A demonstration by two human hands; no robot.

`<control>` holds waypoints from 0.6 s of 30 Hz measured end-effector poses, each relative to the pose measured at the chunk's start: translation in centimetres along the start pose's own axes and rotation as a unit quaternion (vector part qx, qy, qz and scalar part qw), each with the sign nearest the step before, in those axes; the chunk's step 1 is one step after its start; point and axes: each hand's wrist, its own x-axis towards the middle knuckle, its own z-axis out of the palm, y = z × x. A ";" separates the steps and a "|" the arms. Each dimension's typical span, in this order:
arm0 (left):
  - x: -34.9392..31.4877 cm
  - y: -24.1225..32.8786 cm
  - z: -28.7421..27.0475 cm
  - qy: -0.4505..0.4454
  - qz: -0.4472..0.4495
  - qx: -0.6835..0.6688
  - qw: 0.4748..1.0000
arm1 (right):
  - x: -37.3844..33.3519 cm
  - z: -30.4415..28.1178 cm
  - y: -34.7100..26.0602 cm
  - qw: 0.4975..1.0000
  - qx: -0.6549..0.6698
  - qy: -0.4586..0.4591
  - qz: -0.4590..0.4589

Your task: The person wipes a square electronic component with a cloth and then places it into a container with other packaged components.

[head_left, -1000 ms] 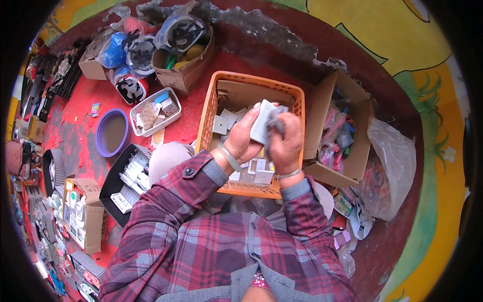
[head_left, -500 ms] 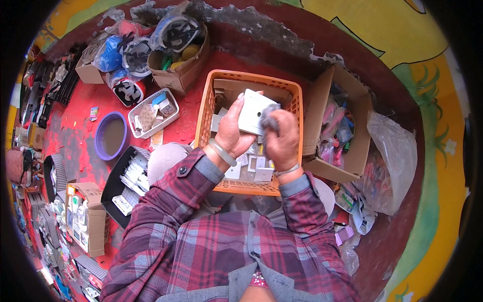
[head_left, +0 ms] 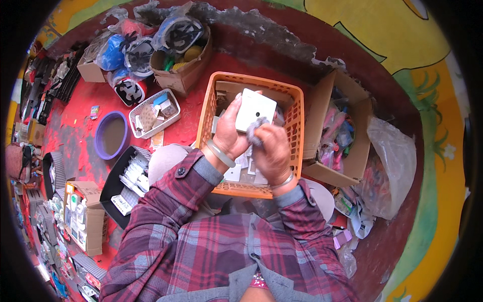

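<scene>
White plate clasped in our left hand between the edges of the orange basket, we seemingly wipe, right hand curled around grey cloth, next stroke likely needing steadiness.

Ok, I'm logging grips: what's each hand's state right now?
Left hand: closed, holding a white square plastic-looking plate.
Right hand: closed, holding a crumpled grey cloth.

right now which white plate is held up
The square plate in the left hand, dark spot showing; other plates lie below in the orange basket.
</scene>
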 end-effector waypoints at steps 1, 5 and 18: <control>0.0 0.3 0.1 -0.003 -0.001 -0.007 1.000 | 0.5 -0.4 0.9 1.000 -0.006 0.012 0.003; 0.0 1.9 1.2 -0.014 -0.011 -0.055 0.998 | 0.9 -3.4 5.4 0.871 0.234 0.122 0.414; -0.4 -1.2 0.5 -0.028 -0.062 -0.068 0.995 | 1.4 -2.6 1.6 0.921 0.306 0.098 0.220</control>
